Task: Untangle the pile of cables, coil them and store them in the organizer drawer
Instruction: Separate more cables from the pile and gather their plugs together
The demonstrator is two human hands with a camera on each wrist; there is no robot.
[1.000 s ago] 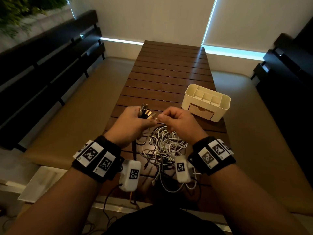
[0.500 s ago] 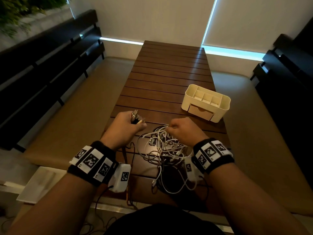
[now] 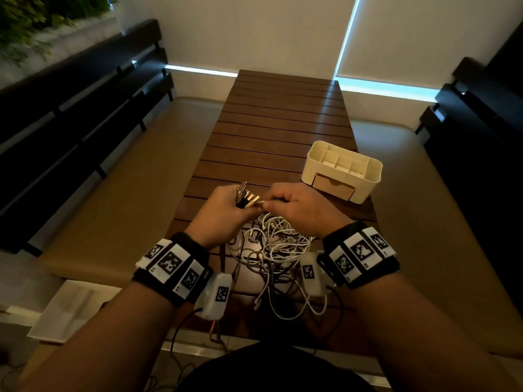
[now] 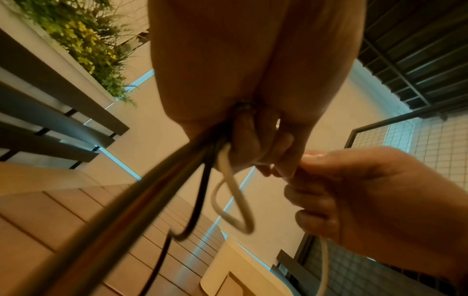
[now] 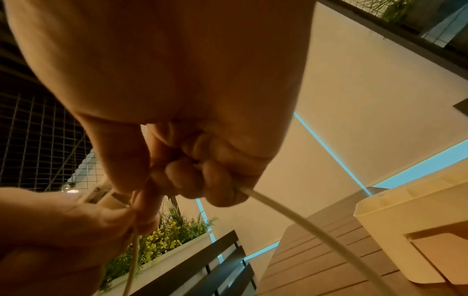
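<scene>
Since half a second earlier, the right hand (image 3: 300, 206) had been raised from the tangled pile of white and dark cables (image 3: 271, 250) on the near end of the slatted wooden table (image 3: 283, 123), a white cable end (image 3: 259, 202) pinched and brought to the bundle of plugs (image 3: 247, 197) gripped in the left hand (image 3: 223, 212). A hard pull could tighten knots or drag the pile.

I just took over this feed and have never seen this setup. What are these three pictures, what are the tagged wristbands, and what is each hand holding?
No machine here: a person works with bare hands, wearing marker bands and a small camera on each wrist. The wide picture comes from a head camera looking down; the other two look along each hand from below. On the slatted table lies a tangle of cables, with a cream organizer beyond the right hand, drawer closed. The left hand grips a bunch of cable plugs. The right hand pinches the end of a white cable, its fingers curled round it, right beside the bunch.
</scene>
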